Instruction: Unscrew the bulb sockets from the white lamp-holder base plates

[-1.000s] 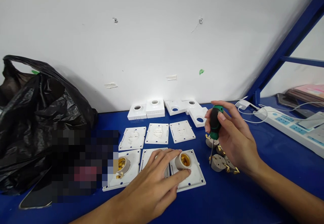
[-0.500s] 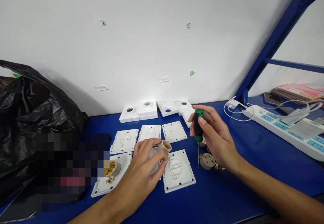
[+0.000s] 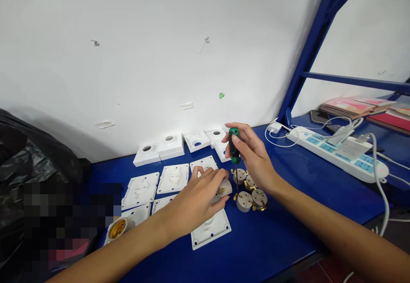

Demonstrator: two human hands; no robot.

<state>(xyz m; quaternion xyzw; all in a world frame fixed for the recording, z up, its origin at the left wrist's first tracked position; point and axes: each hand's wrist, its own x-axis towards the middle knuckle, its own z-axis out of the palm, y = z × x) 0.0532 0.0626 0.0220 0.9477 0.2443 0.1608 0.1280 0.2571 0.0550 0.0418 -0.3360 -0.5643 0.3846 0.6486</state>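
L hand (image 3: 195, 197) comes in from lower L, palm down, fingers pointing R, just above the near R base plate (image 3: 215, 228). R hand (image 3: 254, 161) comes in from lower R, raised a bit over the loose sockets (image 3: 244, 201), wrist bent in twd ctr.

Around: white base plates w/ holes in rows on the blue table (image 3: 272, 240); white covers (image 3: 171, 145) at back by the wall. Gold-lined socket (image 3: 119, 228) sits near L, its plate partly hidden by L forearm. Black bag (image 3: 38, 150) far L; power strip (image 3: 336, 153) w/ cables to R, well apart from hands. L hand & forearm block view of sev. plates.

L hand: fingers curled, gripping a grey socket (image 3: 226, 187) tipped on its side, flat base showing. R hand: thumb & fingers closed around green/blk screwdriver (image 3: 235, 144), near upright, shaft down by loose sockets; can't tell if tip touches.
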